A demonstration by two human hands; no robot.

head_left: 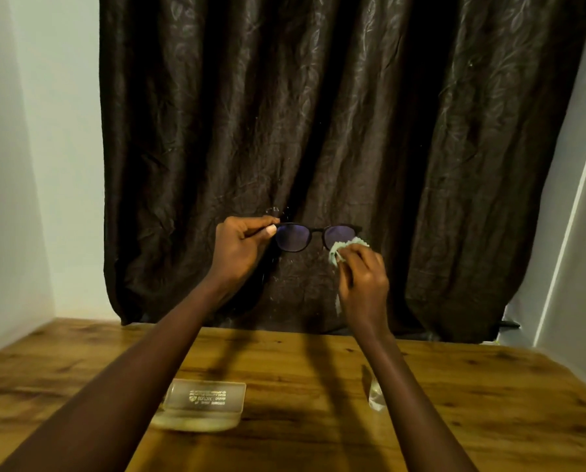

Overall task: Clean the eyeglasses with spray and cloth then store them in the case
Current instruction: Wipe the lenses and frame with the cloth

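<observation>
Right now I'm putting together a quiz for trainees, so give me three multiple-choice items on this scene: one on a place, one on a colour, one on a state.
1. Where is the case?
A. in a drawer
B. on the wooden table
C. on a shelf

2. What colour is the cloth?
A. red
B. black
C. pale green

3. What state are the eyeglasses in?
A. held up in the air
B. folded inside the case
C. lying on the floor

Answers:
1 B: the case lies on the tabletop beneath the left forearm.
2 C: pale green folds show in the right hand.
3 A: the left hand pinches one end of the frame while the right hand presses the cloth against a lens, well above the table.
</observation>
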